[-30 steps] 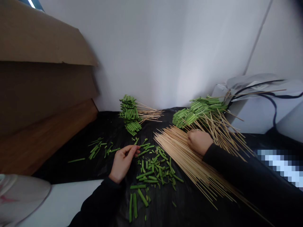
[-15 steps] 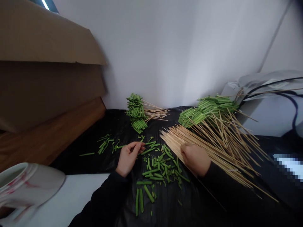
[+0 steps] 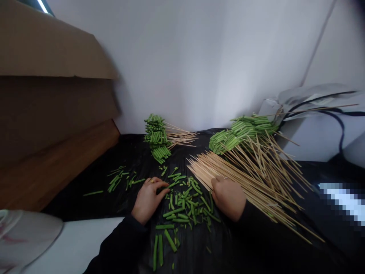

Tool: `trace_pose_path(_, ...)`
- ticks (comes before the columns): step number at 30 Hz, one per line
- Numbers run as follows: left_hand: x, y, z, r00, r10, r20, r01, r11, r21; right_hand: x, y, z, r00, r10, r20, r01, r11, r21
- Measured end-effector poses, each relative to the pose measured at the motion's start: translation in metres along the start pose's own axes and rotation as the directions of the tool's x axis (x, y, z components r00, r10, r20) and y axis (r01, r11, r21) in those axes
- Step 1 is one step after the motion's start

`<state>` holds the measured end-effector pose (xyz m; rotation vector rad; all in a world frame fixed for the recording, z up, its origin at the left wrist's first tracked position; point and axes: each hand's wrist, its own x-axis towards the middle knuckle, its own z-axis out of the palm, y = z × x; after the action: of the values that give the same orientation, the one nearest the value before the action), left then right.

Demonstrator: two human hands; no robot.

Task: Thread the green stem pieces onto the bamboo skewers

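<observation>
My left hand (image 3: 150, 198) is low over the black sheet, thumb and fingertips close to a green stem piece (image 3: 172, 185); whether it grips the piece is unclear. My right hand (image 3: 228, 196) is closed at the left edge of a fan of bare wooden skewers (image 3: 202, 167); what its fingers hold is hidden. Cut green pieces (image 3: 185, 205) lie scattered between the hands. Behind them sits a stack of skewered green pieces (image 3: 156, 137), its sticks pointing right. A larger pile of skewered green pieces (image 3: 242, 131) lies at the back right.
A cardboard box (image 3: 57, 49) stands at the left above a wooden surface (image 3: 71, 160). At the lower left is a white container (image 3: 34, 238) on a white surface (image 3: 85, 236). Black cables and a plastic bag (image 3: 316, 95) are at the right. A pale wall rises behind.
The view has shifted, so most things appear further left. My left hand's fingers have come down and spread a little beside the green pieces. My right hand stays by the skewers.
</observation>
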<state>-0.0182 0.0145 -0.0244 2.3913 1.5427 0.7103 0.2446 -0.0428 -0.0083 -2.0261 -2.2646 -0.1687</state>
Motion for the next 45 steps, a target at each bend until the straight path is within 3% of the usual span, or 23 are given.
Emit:
trace_pose_path(7,0.001,-0.004,0.001,1.000,0.015,0.003,-0.015,1.000,-0.023,0.000,0.006,-0.009,0.999,0.039,-0.018,-0.038,0.998,0.042)
trace_pose_path(10,0.001,-0.002,-0.001,0.999,0.024,-0.032,-0.026,0.998,-0.053,-0.002,0.008,-0.015,0.995,0.037,-0.093,-0.024,0.990,0.140)
trace_pose_path(14,0.002,0.002,-0.003,0.991,0.016,-0.129,-0.036,0.987,-0.156,-0.003,0.006,-0.022,0.945,-0.067,-0.319,0.203,0.887,0.414)
trace_pose_path(16,0.002,0.005,-0.002,0.986,-0.054,-0.159,0.009,0.962,-0.271,-0.004,0.005,-0.024,0.902,-0.115,-0.416,0.305,0.852,0.426)
trace_pose_path(19,0.002,0.008,-0.002,0.963,-0.246,-0.108,0.145,0.815,-0.561,-0.007,0.008,-0.027,0.861,-0.209,-0.463,0.346,0.908,0.234)
trace_pose_path(20,0.001,0.009,-0.002,0.949,-0.311,-0.055,0.193,0.709,-0.678,-0.008,0.010,-0.028,0.853,-0.246,-0.460,0.348,0.926,0.150)
trace_pose_path(22,0.001,0.010,-0.003,0.916,-0.391,0.092,0.259,0.401,-0.879,-0.010,0.015,-0.030,0.841,-0.295,-0.454,0.342,0.939,0.025)
trace_pose_path(24,0.001,0.011,-0.005,0.885,-0.401,0.235,0.299,0.106,-0.948,-0.011,0.019,-0.031,0.829,-0.365,-0.424,0.364,0.927,-0.085)
trace_pose_path(27,0.001,0.013,-0.008,0.863,-0.354,0.359,0.342,-0.112,-0.933,-0.010,0.018,-0.029,0.811,-0.475,-0.340,0.423,0.879,-0.220)
trace_pose_path(30,0.001,0.016,-0.010,0.857,-0.311,0.411,0.363,-0.202,-0.910,-0.009,0.016,-0.024,0.786,-0.541,-0.297,0.475,0.838,-0.268)
trace_pose_path(33,0.000,0.018,-0.011,0.856,-0.284,0.433,0.371,-0.246,-0.895,-0.009,0.017,-0.018,0.799,-0.514,-0.313,0.472,0.858,-0.202)
trace_pose_path(38,-0.002,0.017,-0.012,0.843,-0.290,0.453,0.393,-0.243,-0.887,-0.015,0.014,-0.008,0.822,-0.407,-0.398,0.405,0.909,-0.095)
trace_pose_path(45,-0.002,0.016,-0.009,0.835,-0.303,0.460,0.410,-0.217,-0.886,-0.022,-0.003,0.002,0.810,-0.383,-0.444,0.412,0.911,-0.034)
